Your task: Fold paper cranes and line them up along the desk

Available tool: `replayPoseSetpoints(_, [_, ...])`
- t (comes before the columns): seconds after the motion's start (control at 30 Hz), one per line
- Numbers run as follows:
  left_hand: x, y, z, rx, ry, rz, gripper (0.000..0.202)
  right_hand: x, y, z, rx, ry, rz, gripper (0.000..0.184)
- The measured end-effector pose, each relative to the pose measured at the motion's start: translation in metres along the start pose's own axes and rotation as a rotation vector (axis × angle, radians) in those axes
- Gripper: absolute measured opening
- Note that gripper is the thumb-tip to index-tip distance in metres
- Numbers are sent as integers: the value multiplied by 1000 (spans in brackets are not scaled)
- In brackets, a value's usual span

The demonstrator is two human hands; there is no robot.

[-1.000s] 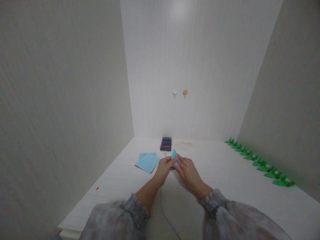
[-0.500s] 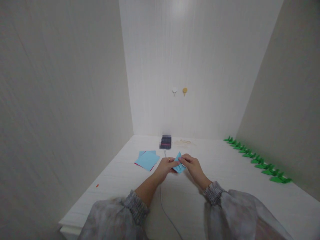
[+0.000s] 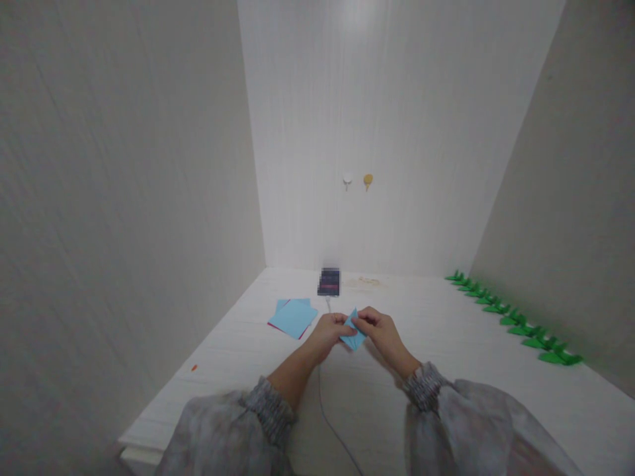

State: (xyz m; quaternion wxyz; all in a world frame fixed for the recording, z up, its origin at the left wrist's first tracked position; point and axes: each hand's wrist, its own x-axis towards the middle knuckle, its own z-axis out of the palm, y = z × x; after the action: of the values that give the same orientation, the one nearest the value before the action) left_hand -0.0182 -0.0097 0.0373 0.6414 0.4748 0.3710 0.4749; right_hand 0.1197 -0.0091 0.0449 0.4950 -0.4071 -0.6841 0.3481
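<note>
A small light-blue folded paper (image 3: 354, 341) is held above the white table, between both hands. My left hand (image 3: 330, 334) grips its left side, thumb laid across the front. My right hand (image 3: 380, 328) pinches its upper right edge between thumb and fingers. The paper has a pointed top and slanting creases; its back is hidden by my fingers. To the left of my left hand lie blue square paper sheets (image 3: 294, 318), loosely stacked, with a thin dark-pink edge showing underneath.
A row of several green folded-paper pieces (image 3: 513, 324) runs along the table's right side. A dark, pixelated device (image 3: 329, 282) with a white cable (image 3: 325, 413) sits at the back. An orange scrap (image 3: 194, 367) lies at left. Two hooks (image 3: 368, 180) are on the back wall.
The folded paper has tilted and sits slightly lower between my hands, its shape looking narrower. Both hands keep hold, with only small finger shifts.
</note>
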Motion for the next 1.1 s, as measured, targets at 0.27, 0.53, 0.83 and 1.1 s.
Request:
replayPoseSetpoints(0.27, [3,-4,-2,-31,-27,-2,20,-1,-5,0,-1,-13,3,19])
replayPoseSetpoints(0.53, [-1,-4,0,48,-96,-11,20,-2,-10,-2,-40,-15,-104,26])
replayPoseSetpoints(0.83, [-1,-7,-2,80,-97,-11,24,-4,-11,-3,72,-28,-11,25])
replayPoseSetpoints(1.1, [-1,-7,0,131,-51,-18,26,-5,-11,-3,56,-8,-63,23])
